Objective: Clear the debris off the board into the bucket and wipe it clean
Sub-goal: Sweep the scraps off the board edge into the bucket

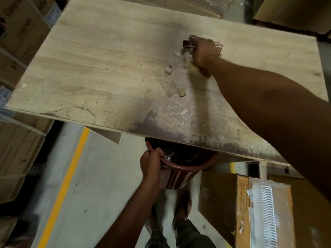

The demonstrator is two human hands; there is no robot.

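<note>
Item, board (pixel 100 72): pale wood-grain sheet, lying flat, its near edge running from lower left up to the right across our view; dusty grey smear toward the near right part. Item, debris: a small pale block (pixel 168 70), a tan chip (pixel 181 91), and a blurred clump of dark and clear scraps (pixel 186 49) at the far side. Item, right hand (pixel 204 54): stretched out over the board, fingers curled round the clump; whether it grips a cloth or only scraps we cannot tell. Item, left hand (pixel 152 163): closed on the rim of the bucket (pixel 180 173), which we hold just under the board's near edge, mouth partly tucked beneath. Relation that matters: the debris lies on the far side of the right hand from the bucket, so we judge the sweep must come straight back toward us, across the block and chip, over the edge directly above the bucket's open mouth.
</note>
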